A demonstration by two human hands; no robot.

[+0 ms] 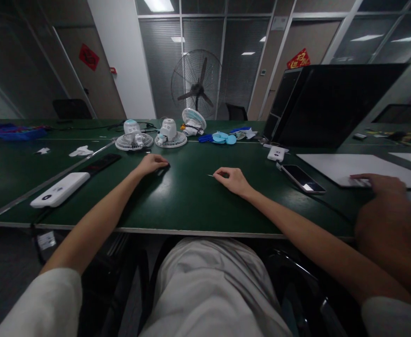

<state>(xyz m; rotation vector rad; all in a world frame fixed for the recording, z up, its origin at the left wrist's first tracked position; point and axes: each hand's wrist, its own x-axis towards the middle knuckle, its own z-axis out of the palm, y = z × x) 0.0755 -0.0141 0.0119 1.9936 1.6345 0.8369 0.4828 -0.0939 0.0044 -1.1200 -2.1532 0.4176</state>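
Note:
My left hand (151, 164) rests low over the green table (187, 206), its fingers pinched together. A small dark piece (167, 165) shows at its fingertips, too small to name. Across from it, my right hand (232, 180) pinches a thin, pale, needle-like piece (210, 175) between thumb and forefinger, pointing left. The other fingers of that hand are curled. A gap of table surface lies between the two hands. Just beyond my left hand sit small white fans (134, 140) with round grilles.
To the left lies a white power bank (63, 189) beside a dark phone-like slab (102, 163). At right are a phone (303, 178), a white box-like device (276, 153), a black computer case (332, 103) and another person's hand (384, 185) over a white board (360, 169). Blue fan blades (223, 137) lie behind.

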